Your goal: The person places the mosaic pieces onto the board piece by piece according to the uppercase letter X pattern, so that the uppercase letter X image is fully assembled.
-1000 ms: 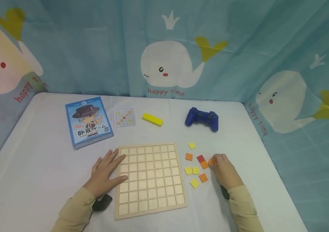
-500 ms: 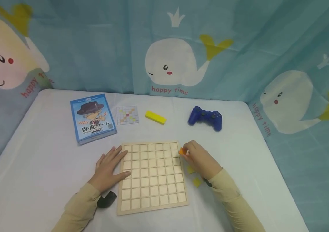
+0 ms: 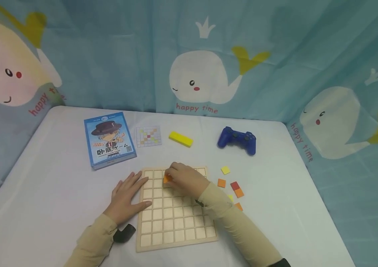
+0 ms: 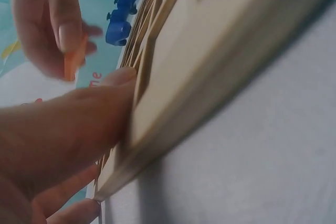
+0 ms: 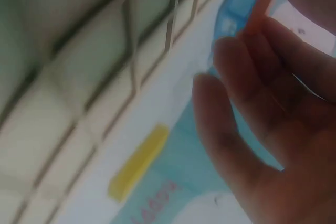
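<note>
A wooden grid board (image 3: 177,224) lies flat on the white table. My left hand (image 3: 125,198) rests at its left edge with fingers spread, thumb and fingertips on the frame. Over the upper part of the board, my right hand (image 3: 186,181) pinches an orange square tile (image 3: 167,179) between thumb and fingers. The left wrist view shows that orange tile (image 4: 75,60) held above the grid. To the right of the board lie loose tiles: a red tile (image 3: 234,185), several orange tiles, one being an orange tile (image 3: 221,183), and yellow ones such as a yellow tile (image 3: 225,170).
Behind the board lie a blue game box (image 3: 110,141), a printed pattern card (image 3: 148,136) with coloured squares, a yellow bar (image 3: 180,139) and a blue game controller (image 3: 236,140). A whale-print curtain (image 3: 125,66) hangs behind the table. The right forearm covers some of the tiles.
My right hand has picked up an orange tile from the loose tiles and carried it left over the upper part of the board. The left hand has stayed at the board's left edge.
</note>
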Demonstrator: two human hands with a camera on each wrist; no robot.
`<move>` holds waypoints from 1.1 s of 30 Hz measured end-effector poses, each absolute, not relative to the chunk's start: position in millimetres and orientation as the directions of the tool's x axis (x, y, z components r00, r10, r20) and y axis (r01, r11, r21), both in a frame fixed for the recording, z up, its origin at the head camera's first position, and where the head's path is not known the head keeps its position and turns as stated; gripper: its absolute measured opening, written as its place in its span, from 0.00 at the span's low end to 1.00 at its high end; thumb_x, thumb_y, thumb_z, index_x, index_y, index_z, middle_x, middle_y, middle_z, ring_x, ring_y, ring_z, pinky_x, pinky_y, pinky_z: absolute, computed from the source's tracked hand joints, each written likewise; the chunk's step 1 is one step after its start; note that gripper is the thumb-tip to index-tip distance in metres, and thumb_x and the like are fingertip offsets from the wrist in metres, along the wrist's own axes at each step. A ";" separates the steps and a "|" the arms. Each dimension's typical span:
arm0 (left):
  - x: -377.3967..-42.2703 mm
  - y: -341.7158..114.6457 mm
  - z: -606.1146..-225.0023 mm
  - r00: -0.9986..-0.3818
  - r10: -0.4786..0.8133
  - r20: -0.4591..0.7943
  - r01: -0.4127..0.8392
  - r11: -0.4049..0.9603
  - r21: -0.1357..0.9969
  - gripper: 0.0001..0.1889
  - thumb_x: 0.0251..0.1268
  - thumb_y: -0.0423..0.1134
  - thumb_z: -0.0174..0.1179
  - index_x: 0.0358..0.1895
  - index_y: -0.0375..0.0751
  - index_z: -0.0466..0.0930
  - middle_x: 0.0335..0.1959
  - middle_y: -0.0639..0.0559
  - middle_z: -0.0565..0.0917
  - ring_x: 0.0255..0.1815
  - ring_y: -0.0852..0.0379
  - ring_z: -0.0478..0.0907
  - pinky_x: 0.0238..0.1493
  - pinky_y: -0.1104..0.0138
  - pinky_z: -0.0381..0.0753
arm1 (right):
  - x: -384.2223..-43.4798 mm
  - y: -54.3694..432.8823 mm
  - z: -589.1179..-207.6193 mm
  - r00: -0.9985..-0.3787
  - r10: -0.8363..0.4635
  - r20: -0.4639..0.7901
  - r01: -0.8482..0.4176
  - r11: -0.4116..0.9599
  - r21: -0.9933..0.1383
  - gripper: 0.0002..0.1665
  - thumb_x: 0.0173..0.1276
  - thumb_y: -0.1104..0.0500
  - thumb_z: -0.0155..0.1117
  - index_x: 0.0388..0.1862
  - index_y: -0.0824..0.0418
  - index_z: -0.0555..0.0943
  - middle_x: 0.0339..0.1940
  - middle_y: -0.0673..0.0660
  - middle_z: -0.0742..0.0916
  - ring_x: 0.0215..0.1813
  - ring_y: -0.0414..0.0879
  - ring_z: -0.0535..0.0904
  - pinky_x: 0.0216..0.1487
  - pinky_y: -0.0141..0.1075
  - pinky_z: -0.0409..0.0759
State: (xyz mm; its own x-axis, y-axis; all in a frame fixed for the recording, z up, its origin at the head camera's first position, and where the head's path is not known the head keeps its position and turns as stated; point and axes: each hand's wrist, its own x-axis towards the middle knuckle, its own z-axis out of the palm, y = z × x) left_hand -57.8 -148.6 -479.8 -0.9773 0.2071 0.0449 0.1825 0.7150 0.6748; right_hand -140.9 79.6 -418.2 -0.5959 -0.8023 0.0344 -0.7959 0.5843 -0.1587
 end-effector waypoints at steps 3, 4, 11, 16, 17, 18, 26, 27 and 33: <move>-57.2 -149.0 -480.6 -0.978 0.206 0.042 0.180 0.717 0.674 0.39 0.54 0.54 0.67 0.69 0.44 0.66 0.74 0.40 0.59 0.76 0.37 0.48 0.70 0.39 0.39 | -141.8 66.4 -421.2 -0.593 -0.805 0.007 -0.796 0.585 -0.152 0.18 0.69 0.49 0.62 0.51 0.57 0.81 0.41 0.48 0.82 0.38 0.37 0.77 0.42 0.26 0.78; -57.3 -148.9 -480.5 -0.977 0.207 0.041 0.180 0.716 0.675 0.39 0.54 0.54 0.67 0.69 0.45 0.66 0.74 0.41 0.59 0.76 0.37 0.48 0.70 0.39 0.39 | -142.1 63.2 -422.0 -0.592 -0.806 0.004 -0.797 0.585 -0.153 0.18 0.69 0.48 0.62 0.51 0.57 0.81 0.41 0.48 0.82 0.38 0.37 0.76 0.42 0.26 0.78; -58.3 -147.4 -477.5 -0.975 0.213 0.059 0.194 0.703 0.684 0.38 0.54 0.53 0.67 0.69 0.43 0.67 0.74 0.39 0.60 0.75 0.37 0.48 0.71 0.38 0.39 | -144.5 50.2 -429.4 -0.602 -0.799 -0.013 -0.790 0.597 -0.139 0.19 0.68 0.47 0.62 0.51 0.56 0.81 0.40 0.47 0.81 0.37 0.36 0.75 0.41 0.26 0.77; -58.0 -146.8 -477.5 -0.974 0.218 0.062 0.201 0.700 0.686 0.38 0.54 0.52 0.67 0.68 0.43 0.67 0.74 0.39 0.60 0.75 0.36 0.48 0.70 0.38 0.39 | -143.7 47.6 -434.5 -0.605 -0.796 -0.028 -0.790 0.605 -0.100 0.16 0.68 0.48 0.62 0.48 0.56 0.82 0.38 0.47 0.80 0.36 0.37 0.74 0.38 0.26 0.77; -57.8 -146.8 -477.7 -0.974 0.219 0.063 0.201 0.701 0.685 0.38 0.54 0.52 0.67 0.68 0.43 0.67 0.74 0.39 0.60 0.75 0.36 0.48 0.70 0.38 0.39 | -143.3 47.6 -435.3 -0.604 -0.797 -0.029 -0.792 0.604 -0.093 0.16 0.68 0.48 0.62 0.48 0.56 0.82 0.38 0.47 0.81 0.36 0.37 0.75 0.39 0.26 0.77; -57.6 -146.8 -477.6 -0.974 0.220 0.061 0.201 0.702 0.683 0.38 0.54 0.52 0.67 0.68 0.43 0.67 0.74 0.39 0.60 0.75 0.36 0.48 0.70 0.38 0.39 | -142.9 47.5 -435.8 -0.601 -0.799 -0.025 -0.795 0.601 -0.088 0.16 0.68 0.48 0.63 0.48 0.55 0.82 0.38 0.47 0.81 0.37 0.38 0.75 0.39 0.26 0.77; -58.0 -148.9 -477.8 -0.976 0.211 0.043 0.185 0.716 0.674 0.38 0.54 0.53 0.67 0.69 0.43 0.67 0.74 0.40 0.59 0.76 0.37 0.48 0.70 0.38 0.39 | -142.6 43.2 -437.9 -0.581 -0.814 -0.005 -0.814 0.581 -0.016 0.16 0.66 0.48 0.64 0.49 0.53 0.82 0.41 0.47 0.82 0.42 0.38 0.77 0.43 0.26 0.79; -58.0 -149.1 -478.1 -0.977 0.210 0.042 0.183 0.717 0.673 0.39 0.54 0.53 0.67 0.69 0.43 0.67 0.74 0.40 0.59 0.76 0.37 0.48 0.70 0.38 0.39 | -142.5 42.7 -437.7 -0.581 -0.814 -0.004 -0.814 0.581 -0.006 0.16 0.66 0.47 0.64 0.49 0.53 0.82 0.41 0.46 0.82 0.42 0.38 0.77 0.42 0.26 0.79; -57.5 -149.4 -479.7 -0.977 0.207 0.041 0.181 0.720 0.670 0.39 0.54 0.53 0.67 0.69 0.43 0.67 0.74 0.40 0.59 0.75 0.37 0.47 0.70 0.38 0.39 | -141.9 40.1 -437.1 -0.591 -0.806 -0.035 -0.807 0.590 0.021 0.19 0.64 0.44 0.65 0.50 0.52 0.82 0.41 0.46 0.82 0.42 0.37 0.77 0.42 0.27 0.79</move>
